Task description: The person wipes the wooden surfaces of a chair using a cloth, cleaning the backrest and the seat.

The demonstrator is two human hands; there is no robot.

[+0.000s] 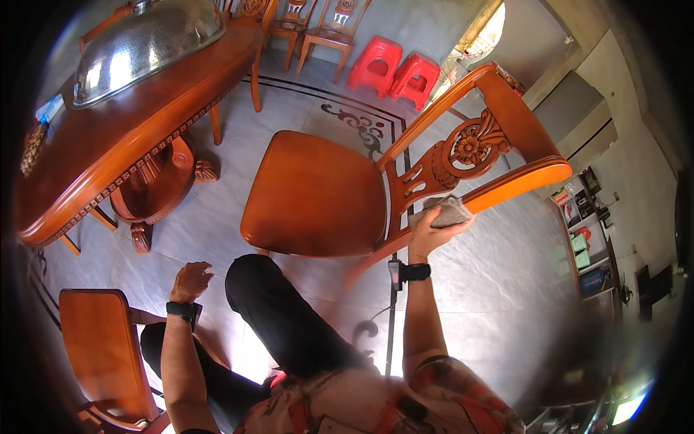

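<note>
A folded grey-brown cloth is in my right hand, which presses it around the near side post of a carved wooden chair's backrest. The chair's polished seat faces left in front of my knees. Between its posts is a carved splat with a flower medallion. My left hand hovers over my left thigh, fingers loosely bent, with nothing seen in it. Each wrist carries a black strap with a small device.
A wooden dining table with a carved base stands at left, bearing a metal mesh food cover. Another wooden chair is at lower left. Red plastic stools and more chairs line the back wall. A shelf unit stands at right.
</note>
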